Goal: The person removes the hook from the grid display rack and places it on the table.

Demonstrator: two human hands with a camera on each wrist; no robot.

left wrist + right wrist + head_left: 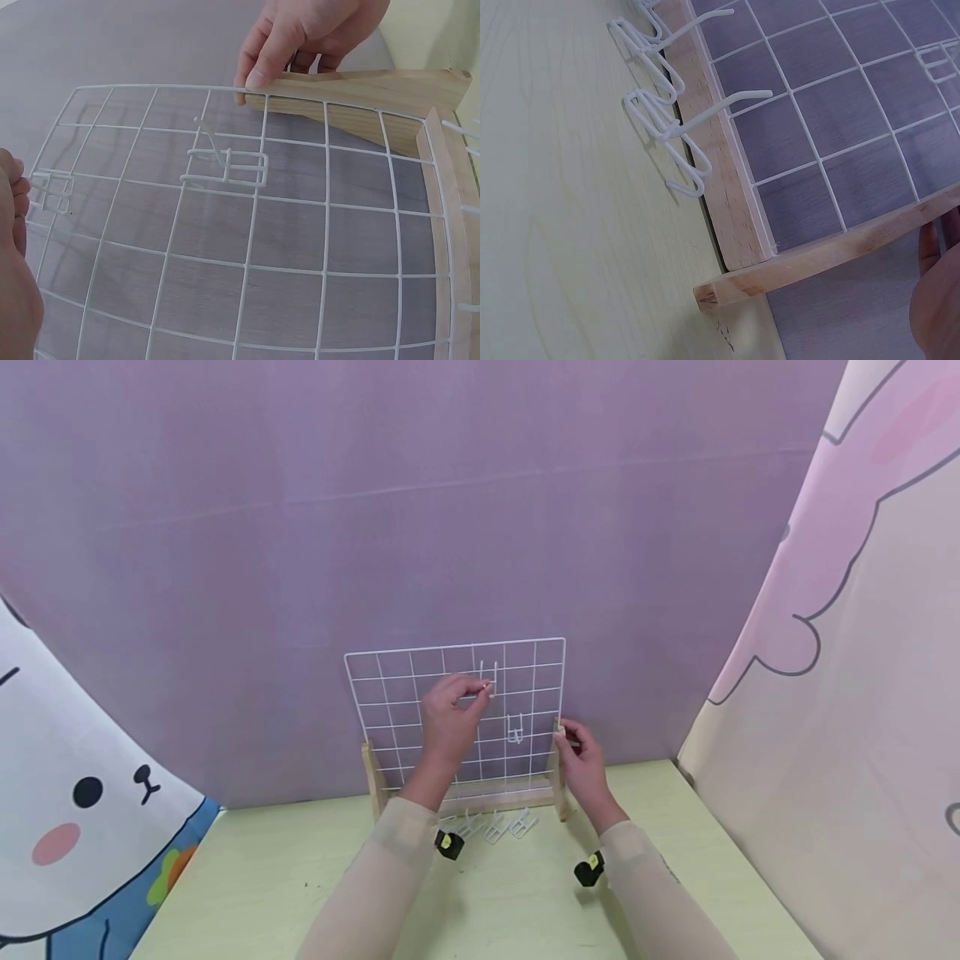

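A white wire grid panel [450,647] stands upright in a wooden stand [557,781]. My left hand [450,722] is in front of its upper part, pinching a white wire hook [495,670] between thumb and fingertips. The hook's frame [58,193] lies against the grid wires; whether it is fully caught cannot be told. Lower and to the right, a second wire hook [244,169] hangs on the grid with its prong outward. At the right edge, my right hand [587,768] grips the top of the stand's upright [300,84], thumb in front and fingers behind.
Several loose white hooks [495,828] lie on the pale wooden table [525,902] at the stand's foot, prongs up, seen closely in the right wrist view. A purple cloth [450,527] hangs behind the grid. Printed cloths [847,710] flank both sides.
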